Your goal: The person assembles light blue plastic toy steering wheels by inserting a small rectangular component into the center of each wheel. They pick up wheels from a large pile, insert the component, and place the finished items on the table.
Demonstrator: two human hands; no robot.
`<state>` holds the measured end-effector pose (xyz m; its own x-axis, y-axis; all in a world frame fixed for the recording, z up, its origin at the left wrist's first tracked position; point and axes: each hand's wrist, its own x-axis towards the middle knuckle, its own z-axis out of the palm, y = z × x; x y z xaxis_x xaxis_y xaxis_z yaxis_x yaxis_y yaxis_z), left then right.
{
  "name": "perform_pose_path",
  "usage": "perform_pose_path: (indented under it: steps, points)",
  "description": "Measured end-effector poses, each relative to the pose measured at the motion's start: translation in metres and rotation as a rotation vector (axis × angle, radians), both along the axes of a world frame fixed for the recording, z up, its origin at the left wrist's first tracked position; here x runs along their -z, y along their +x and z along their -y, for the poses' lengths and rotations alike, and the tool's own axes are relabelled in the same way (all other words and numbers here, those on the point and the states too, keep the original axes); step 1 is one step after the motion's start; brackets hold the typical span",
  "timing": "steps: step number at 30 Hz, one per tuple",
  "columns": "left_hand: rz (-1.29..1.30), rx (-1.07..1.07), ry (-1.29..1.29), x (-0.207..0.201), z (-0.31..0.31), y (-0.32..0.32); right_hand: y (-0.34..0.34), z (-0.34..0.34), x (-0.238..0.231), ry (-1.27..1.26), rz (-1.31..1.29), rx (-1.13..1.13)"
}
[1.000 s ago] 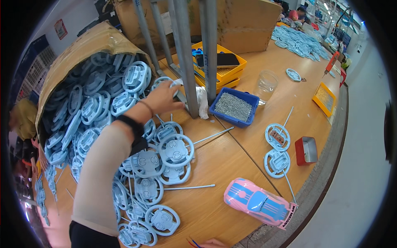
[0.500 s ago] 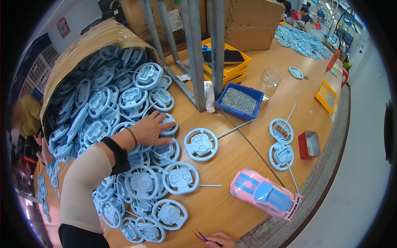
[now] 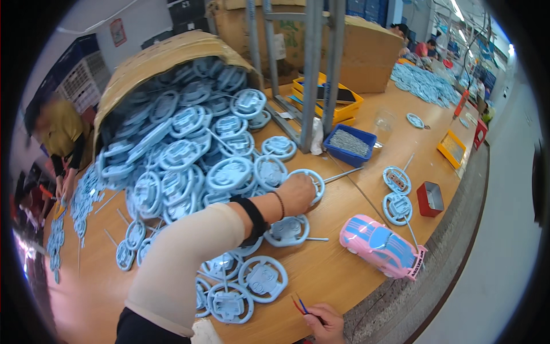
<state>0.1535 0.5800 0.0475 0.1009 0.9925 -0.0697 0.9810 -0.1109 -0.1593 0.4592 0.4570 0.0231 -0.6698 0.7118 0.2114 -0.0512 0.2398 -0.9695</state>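
Note:
My left hand [image 3: 297, 195] reaches across the pile with its fingers curled over a light blue toy steering wheel [image 3: 322, 182]. A thin rod [image 3: 344, 174] sticks out beside that wheel, toward the right. Just under my wrist lies another steering wheel [image 3: 286, 230], also with a rod. At the lower edge my right hand [image 3: 326, 324] pinches two thin wires [image 3: 299, 305], one red and one blue, their tips pointing up and left. A pink toy car [image 3: 381, 246] with blue stripes rests on the table to the right of both hands.
A tipped cardboard box [image 3: 172, 49] spills steering wheels over the wooden table [image 3: 321, 269]. A metal frame [image 3: 312, 74] stands behind a blue bin [image 3: 349, 144] of small metal parts. Two wheels [image 3: 397, 207], a red tin [image 3: 429, 198] and yellow trays lie right. A person [image 3: 63, 132] works at left.
My left hand has moved right, from the pile to the separate steering wheel, and its fingers have closed on it. The view has shifted; my right hand still holds the wires.

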Motion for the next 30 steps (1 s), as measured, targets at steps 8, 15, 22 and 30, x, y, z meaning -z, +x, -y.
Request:
perform_pose_path:
  steps: [8, 15, 22, 30]
  points:
    - [0.862, -0.402, 0.487, -0.068, 0.114, 0.006, 0.033, 0.040, 0.017, -0.031, -0.056, -0.008]
    - [1.777, -0.456, 0.496, -0.072, 0.307, 0.100, 0.044, 0.078, -0.036, 0.441, -0.143, -0.196]
    - [1.946, -0.505, 0.507, -0.027, 0.416, 0.175, 0.054, 0.142, -0.056, 0.643, -0.078, -0.315]
    - [2.055, -0.449, 0.559, -0.021, 0.453, 0.200, 0.059, 0.172, -0.072, 0.815, -0.005, -0.371]
